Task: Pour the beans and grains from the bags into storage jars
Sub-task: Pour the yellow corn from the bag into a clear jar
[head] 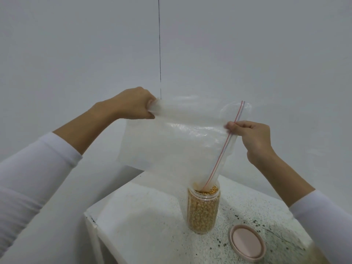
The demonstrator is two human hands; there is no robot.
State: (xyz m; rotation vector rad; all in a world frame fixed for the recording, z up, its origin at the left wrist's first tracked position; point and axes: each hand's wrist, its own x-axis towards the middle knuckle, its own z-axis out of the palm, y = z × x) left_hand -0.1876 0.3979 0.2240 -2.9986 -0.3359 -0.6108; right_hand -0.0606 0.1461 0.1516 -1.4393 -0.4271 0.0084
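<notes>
Bag (171, 141) hangs between both hands' fingers (231, 126) (mouth in jar (202, 210)).

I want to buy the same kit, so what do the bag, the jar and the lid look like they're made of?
Bag: thin clear plastic film, glossy and crinkled, with a red-striped zip strip. Jar: clear and rigid, likely plastic; the yellow grains show through. Lid: matte pink, probably plastic.

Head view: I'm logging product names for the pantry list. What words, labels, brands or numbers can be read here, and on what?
None: no readable text anywhere in this view.
The zip bag is plain clear plastic with only a red and blue seal stripe.
The jar of yellow grains carries no label.
The pink lid on the speckled table is blank.
</notes>
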